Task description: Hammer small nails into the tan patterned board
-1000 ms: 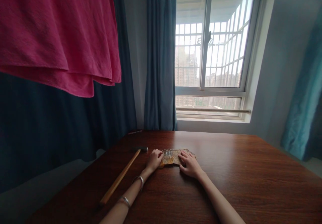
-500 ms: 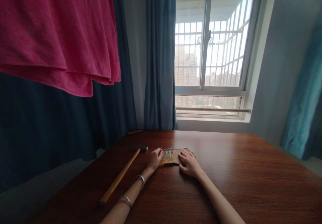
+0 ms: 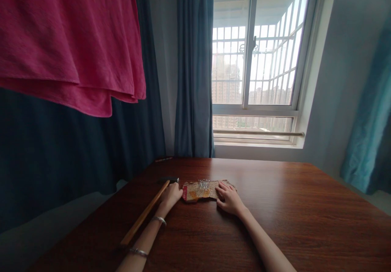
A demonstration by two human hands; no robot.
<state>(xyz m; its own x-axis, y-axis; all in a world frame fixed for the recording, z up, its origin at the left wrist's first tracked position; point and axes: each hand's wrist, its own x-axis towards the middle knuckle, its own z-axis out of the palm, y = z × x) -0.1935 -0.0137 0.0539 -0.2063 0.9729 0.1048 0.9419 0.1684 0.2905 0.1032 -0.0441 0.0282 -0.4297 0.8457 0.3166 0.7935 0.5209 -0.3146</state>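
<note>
A flat patterned piece of board (image 3: 210, 191), tan with dots and a reddish left end, lies on the wooden table. Several thin silvery nails (image 3: 203, 184) stand upright in a row near its middle. My right hand (image 3: 229, 198) rests on the board's right end, fingers spread out. Beside the left end is my left hand (image 3: 171, 194), close to the head of a hammer (image 3: 146, 213) with a long wooden handle. Its fingers are mostly hidden behind the back of the hand, so whether it grips anything is unclear.
The brown table (image 3: 293, 215) reaches to the wall under a window (image 3: 253, 60). A pink towel (image 3: 70, 43) hangs at the upper left before a dark blue curtain (image 3: 194, 68). A small strip (image 3: 164, 159) lies at the table's far left corner.
My left hand has moved left, away from the nails, to the hammer head, uncovering the board's reddish left end. My right hand stays on the board.
</note>
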